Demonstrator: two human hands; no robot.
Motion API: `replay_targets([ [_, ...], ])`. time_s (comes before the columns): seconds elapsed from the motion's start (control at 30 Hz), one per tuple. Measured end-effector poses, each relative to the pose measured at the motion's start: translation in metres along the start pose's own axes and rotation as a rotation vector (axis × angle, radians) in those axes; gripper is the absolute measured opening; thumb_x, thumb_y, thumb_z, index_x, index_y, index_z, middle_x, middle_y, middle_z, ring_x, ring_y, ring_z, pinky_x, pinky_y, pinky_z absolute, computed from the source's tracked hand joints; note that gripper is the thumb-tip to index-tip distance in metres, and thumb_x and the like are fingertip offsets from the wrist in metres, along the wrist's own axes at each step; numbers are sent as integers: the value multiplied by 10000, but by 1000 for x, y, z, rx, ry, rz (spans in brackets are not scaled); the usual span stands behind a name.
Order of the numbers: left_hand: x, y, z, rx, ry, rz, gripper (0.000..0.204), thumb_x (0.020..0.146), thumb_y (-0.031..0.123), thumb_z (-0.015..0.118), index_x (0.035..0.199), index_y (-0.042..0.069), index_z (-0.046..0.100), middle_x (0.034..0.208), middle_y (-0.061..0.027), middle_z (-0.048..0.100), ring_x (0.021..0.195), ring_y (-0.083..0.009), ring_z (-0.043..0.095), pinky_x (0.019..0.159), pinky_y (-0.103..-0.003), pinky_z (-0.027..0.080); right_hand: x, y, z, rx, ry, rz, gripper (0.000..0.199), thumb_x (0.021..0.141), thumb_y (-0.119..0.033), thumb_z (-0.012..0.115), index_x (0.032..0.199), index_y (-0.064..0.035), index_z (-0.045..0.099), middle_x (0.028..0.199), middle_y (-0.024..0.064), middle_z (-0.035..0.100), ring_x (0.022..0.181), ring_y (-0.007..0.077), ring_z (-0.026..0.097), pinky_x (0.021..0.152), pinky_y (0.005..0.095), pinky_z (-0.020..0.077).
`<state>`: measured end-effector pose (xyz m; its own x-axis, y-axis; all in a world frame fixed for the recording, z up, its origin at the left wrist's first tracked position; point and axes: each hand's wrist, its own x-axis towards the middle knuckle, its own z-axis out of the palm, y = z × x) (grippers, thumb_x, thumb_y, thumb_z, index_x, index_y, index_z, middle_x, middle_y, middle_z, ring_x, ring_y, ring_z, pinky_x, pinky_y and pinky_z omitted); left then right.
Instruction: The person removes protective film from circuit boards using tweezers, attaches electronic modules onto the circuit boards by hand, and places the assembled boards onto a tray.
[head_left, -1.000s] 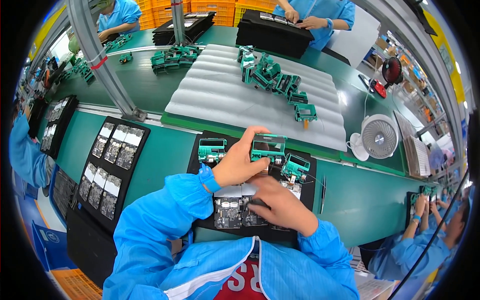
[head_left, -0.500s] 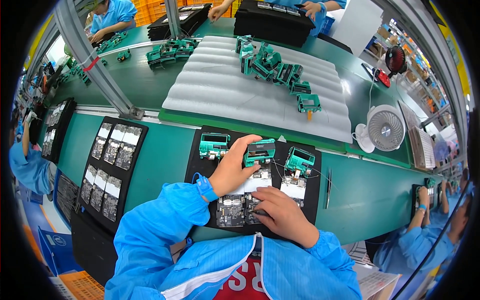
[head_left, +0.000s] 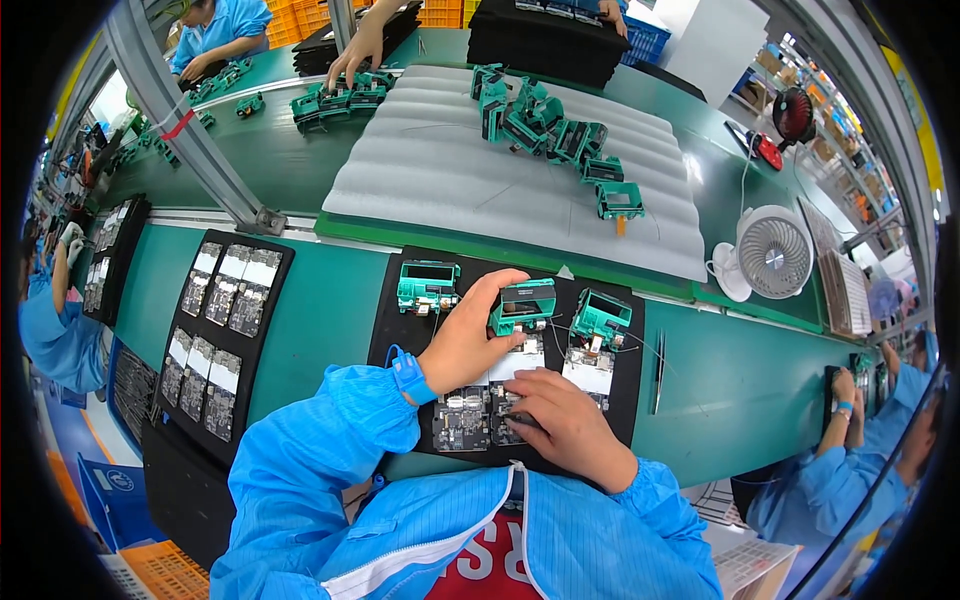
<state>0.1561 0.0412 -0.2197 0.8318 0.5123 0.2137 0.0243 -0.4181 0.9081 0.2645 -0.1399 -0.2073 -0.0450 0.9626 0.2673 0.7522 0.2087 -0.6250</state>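
Right hand [head_left: 565, 425] hides circuit board [head_left: 500, 425] beneath

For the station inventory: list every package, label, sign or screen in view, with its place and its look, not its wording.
Blue sign: lower left, below the bench edge, a blue panel with a round white emblem.
Orange crate: bottom left corner, ribbed orange plastic.
Orange crates: top edge, stacked behind the far worker.
Red tag: wrapped on the slanted metal post, upper left.
Printed papers: lower right, white sheets, print too small to tell.
No screens show.
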Motion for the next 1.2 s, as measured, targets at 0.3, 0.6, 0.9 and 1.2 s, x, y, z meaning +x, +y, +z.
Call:
replay_targets([
  [0.3,0,-5,1,15,16,0,678,814,-25,756,1400,82,431,1319,-144,525,1215,-294,562,1020,-369,468,3,-1,0,-26,-19,-9,264,767,-84,790,963,-35,619,1233,145,641,1218,355,578,1004,454,501],
  [0.6,-3,-5,5,161,-31,115,668,826,-49,713,1407,96,416,1203,-186,520,1119,-398,565,946,-415,488,13,4,-15,73,28,101,205,797,-98,764,953,-36,646,1117,127,684,1060,312,644,866,416,542],
  [0.9,1,-12,-2,102,-84,92,682,822,-121,642,1419,110,407,1213,-185,511,1121,-398,567,944,-421,494,51,29,-18,-468,79,-81,144,764,-86,690,892,-66,627,797,69,624,782,257,638,652,385,521],
  [1.2,3,-7,-4,99,-85,72,688,796,-160,599,1407,106,425,1223,-185,518,1137,-412,557,953,-428,491,56,25,-15,-552,34,-43,114,760,-61,665,867,-65,628,797,63,613,754,249,621,637,384,504],
])
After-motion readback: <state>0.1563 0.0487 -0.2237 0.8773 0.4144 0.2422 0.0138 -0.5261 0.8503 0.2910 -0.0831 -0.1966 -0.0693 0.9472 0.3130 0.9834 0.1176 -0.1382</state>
